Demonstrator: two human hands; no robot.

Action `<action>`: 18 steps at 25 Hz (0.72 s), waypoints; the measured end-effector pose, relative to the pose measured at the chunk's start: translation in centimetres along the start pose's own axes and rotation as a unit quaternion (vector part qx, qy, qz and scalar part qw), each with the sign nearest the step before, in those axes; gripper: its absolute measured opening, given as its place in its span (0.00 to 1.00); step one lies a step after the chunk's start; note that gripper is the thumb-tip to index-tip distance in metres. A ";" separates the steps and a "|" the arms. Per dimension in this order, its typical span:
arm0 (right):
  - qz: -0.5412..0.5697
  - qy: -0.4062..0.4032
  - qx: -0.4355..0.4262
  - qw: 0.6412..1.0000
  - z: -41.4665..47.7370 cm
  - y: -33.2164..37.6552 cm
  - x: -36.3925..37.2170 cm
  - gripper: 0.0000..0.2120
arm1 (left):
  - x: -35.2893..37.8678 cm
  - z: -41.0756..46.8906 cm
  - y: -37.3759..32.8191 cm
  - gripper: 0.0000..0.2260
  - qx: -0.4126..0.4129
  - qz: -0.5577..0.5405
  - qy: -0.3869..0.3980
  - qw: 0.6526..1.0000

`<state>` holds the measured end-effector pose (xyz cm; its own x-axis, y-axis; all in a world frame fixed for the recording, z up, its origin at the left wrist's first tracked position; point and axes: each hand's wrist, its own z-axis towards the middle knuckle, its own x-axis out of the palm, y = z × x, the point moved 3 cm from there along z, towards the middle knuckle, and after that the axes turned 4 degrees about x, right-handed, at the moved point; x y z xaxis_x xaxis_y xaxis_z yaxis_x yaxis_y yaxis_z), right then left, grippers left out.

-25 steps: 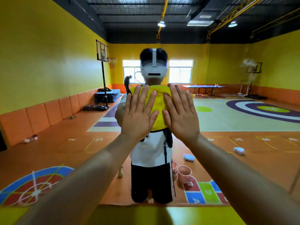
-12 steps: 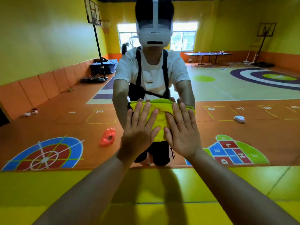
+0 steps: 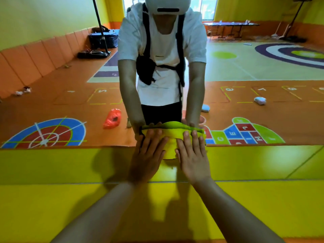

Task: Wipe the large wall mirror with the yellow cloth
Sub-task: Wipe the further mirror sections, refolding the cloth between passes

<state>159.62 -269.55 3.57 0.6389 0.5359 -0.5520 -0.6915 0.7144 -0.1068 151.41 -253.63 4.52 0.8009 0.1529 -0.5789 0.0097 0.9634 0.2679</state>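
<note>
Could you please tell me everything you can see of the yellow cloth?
The yellow cloth looks like soft fabric, folded or bunched into thick layers, with what seems a thin dark trim along its edge. It lies flat against the large wall mirror at the bottom edge of the glass, and its lower end overlaps the yellow surface below. The left hand and right hand press on it side by side with straight fingers, covering most of it. Its reflection meets it along the top.

Left hand (image 3: 149,152) and right hand (image 3: 192,156) outstretched, flat, side by side.
</note>
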 end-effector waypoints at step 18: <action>0.055 0.288 0.106 0.950 -20.5 5.3 6.8 0.23 | 7.6 -16.8 -9.8 0.18 -0.204 -0.130 0.215 0.946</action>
<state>153.43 -271.34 -17.69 0.2331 0.3216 -0.9177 -0.6208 0.7756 0.1142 147.35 -258.23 -15.42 0.4840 -0.1100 -0.8681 -0.1288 0.9723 -0.1950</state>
